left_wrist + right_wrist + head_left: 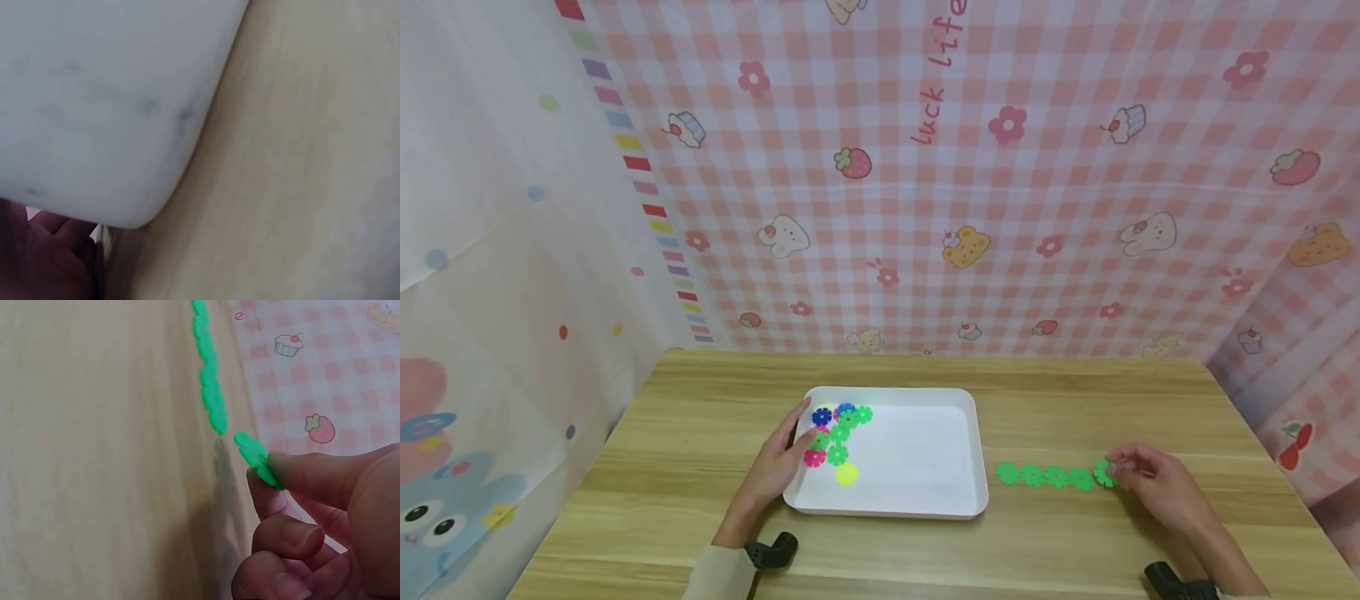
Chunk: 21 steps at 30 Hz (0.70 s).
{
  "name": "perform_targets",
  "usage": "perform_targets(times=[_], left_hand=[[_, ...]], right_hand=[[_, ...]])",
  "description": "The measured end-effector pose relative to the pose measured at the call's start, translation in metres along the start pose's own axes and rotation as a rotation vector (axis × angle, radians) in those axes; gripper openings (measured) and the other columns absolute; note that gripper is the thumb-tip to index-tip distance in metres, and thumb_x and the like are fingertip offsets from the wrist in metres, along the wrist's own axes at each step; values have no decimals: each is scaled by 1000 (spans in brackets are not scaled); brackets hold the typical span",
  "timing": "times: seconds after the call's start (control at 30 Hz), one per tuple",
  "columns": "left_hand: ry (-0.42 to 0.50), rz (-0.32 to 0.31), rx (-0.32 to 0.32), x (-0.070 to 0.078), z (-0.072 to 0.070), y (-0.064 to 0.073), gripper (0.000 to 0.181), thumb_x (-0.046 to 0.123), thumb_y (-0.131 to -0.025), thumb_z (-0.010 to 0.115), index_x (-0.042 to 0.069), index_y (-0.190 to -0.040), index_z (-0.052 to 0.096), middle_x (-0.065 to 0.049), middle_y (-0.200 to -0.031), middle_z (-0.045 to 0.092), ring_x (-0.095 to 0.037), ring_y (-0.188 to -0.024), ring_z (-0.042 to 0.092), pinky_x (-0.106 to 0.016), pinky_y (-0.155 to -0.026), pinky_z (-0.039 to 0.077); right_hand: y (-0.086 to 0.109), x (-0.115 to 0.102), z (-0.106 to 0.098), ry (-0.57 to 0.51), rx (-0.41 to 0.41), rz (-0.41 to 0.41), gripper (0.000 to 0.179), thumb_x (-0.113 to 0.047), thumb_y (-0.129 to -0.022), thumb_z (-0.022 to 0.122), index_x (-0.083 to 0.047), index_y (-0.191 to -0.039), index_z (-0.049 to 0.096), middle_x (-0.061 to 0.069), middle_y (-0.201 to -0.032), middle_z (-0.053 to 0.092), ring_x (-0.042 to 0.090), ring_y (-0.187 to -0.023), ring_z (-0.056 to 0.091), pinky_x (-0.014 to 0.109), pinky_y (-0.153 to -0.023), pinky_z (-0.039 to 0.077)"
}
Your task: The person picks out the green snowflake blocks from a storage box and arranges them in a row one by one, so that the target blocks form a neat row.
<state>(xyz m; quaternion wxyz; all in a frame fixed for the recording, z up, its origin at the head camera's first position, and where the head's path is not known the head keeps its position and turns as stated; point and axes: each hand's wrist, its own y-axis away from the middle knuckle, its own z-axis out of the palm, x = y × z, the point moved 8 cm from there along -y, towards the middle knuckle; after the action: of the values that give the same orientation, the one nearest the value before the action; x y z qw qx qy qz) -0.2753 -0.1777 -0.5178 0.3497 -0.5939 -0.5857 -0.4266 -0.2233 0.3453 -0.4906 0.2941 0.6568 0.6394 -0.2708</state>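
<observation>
My right hand (1165, 487) pinches a green notched plastic disc (257, 456) between thumb and forefinger. The disc is just beyond the right end of a row of several matching green discs (1032, 475) on the table; a small gap separates it from the row in the right wrist view. My left hand (775, 467) grips the left side of a white tray (917, 507), thumb over the rim. Inside, near that thumb, lie green, blue and pink discs and a yellow disc (847, 474). The left wrist view shows the tray's smudged white outside above the fingers (56, 231).
The wooden table (880, 558) runs back to a pink checked cloth (880, 217) with cartoon prints. A white cloth (512, 208) with coloured dots hangs on the left. A black wrist strap (771, 552) sits on my left wrist.
</observation>
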Motion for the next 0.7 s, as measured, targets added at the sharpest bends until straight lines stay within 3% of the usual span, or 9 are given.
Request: perform_targets(times=[0.2, 0.7], left_hand=[[9, 4, -1, 0, 0, 0, 57, 30, -104, 49, 28, -157, 28, -5, -165, 19, -26, -153, 12, -50, -123, 10], [1, 8, -1, 0, 0, 0, 57, 31, -104, 48, 28, -157, 28, -4, -165, 19, -27, -153, 12, -50, -123, 10]], right_hand=[[1, 5, 3, 14, -17, 12, 21, -16, -97, 63, -1, -111, 66, 6, -99, 70, 0, -83, 58, 20, -70, 49], [-1, 6, 6, 33, 30, 15, 17, -7, -91, 67, 0, -107, 65, 4, -89, 67, 4, -76, 56, 20, -66, 45]])
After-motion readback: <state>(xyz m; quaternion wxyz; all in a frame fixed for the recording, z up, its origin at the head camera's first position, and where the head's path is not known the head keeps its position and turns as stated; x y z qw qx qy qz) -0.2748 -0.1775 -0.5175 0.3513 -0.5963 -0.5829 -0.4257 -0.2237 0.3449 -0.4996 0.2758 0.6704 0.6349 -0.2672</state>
